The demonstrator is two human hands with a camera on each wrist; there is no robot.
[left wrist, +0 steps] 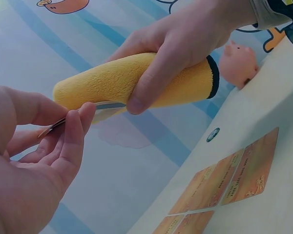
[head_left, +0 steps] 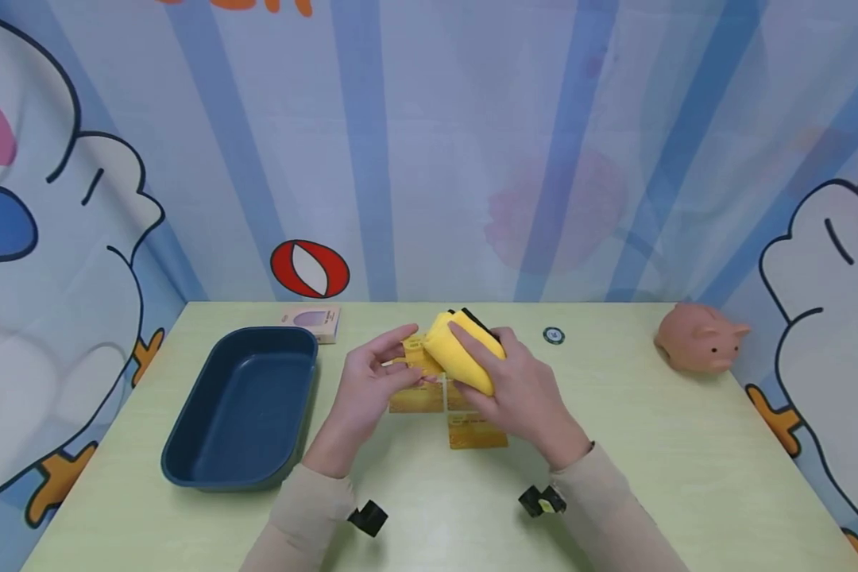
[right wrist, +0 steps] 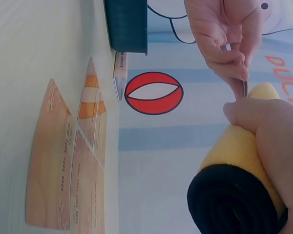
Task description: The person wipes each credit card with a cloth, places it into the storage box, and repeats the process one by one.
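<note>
My left hand (head_left: 375, 373) pinches a gold bank card (head_left: 420, 355) by its edge, between thumb and fingers, raised above the table. In the left wrist view the card (left wrist: 110, 106) is seen nearly edge-on. My right hand (head_left: 525, 385) grips a rolled yellow cloth (head_left: 457, 353) with dark edging, and the roll overlaps part of the card. The right wrist view shows the dark end of the rolled cloth (right wrist: 232, 200) up close. Below the hands, several gold bank cards (head_left: 477, 431) lie side by side on the table, partly hidden in the head view.
A deep blue tray (head_left: 239, 481) stands on the left of the pale table (head_left: 615, 477). Behind it lies a small pink box (head_left: 314, 319). A round chip (head_left: 554, 335) lies at the back, and a pink piggy bank (head_left: 697, 338) sits at the far right. A printed curtain hangs behind.
</note>
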